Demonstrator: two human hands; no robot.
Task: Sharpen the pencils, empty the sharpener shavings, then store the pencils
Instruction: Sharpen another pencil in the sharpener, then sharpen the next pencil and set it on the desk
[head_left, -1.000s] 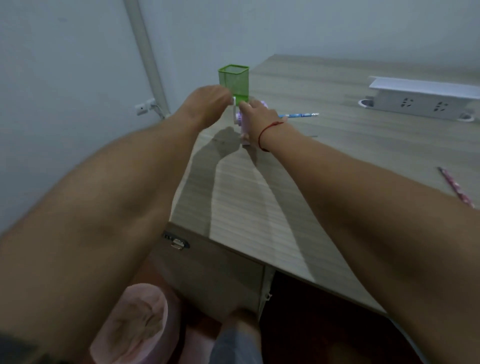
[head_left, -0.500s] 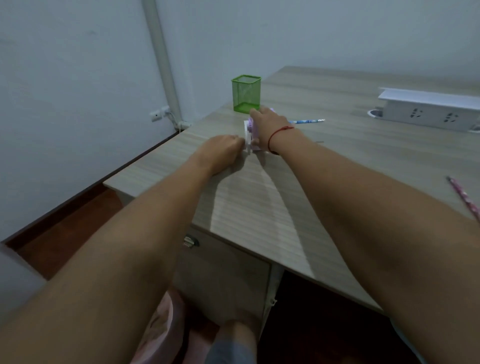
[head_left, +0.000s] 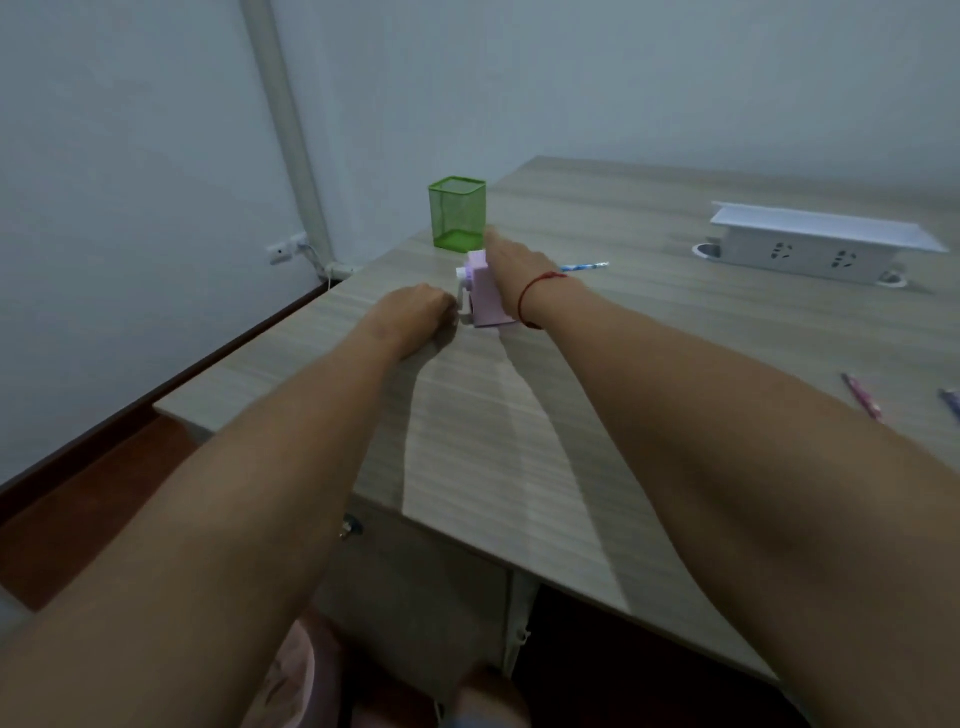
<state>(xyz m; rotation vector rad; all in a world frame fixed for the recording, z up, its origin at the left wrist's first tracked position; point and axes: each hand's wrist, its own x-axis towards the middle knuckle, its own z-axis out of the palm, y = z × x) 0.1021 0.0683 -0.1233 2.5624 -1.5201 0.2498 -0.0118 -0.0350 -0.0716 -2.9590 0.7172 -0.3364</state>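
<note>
A small pink crank sharpener (head_left: 485, 301) stands on the wooden desk (head_left: 649, 374), just in front of a green mesh pencil holder (head_left: 457, 213). My right hand (head_left: 514, 270) lies over the sharpener's top and far side and holds it down; its fingers are mostly hidden. A blue pencil (head_left: 584, 267) sticks out to the right from behind that hand. At the sharpener's left side, my left hand (head_left: 415, 312) has its fingers curled at the white crank (head_left: 462, 293). A pink pencil (head_left: 862, 402) and another pencil tip (head_left: 950, 402) lie at the desk's right edge.
A white socket box (head_left: 810, 249) sits at the back right of the desk. The wall and a white pipe (head_left: 288, 130) stand close on the left. A drawer lock (head_left: 350, 527) shows below the desk's front edge, with a pink bin (head_left: 298, 670) on the floor.
My left hand has come down from beside the green holder to the crank on the sharpener's left. The right hand stays on the sharpener. The view has lifted.
</note>
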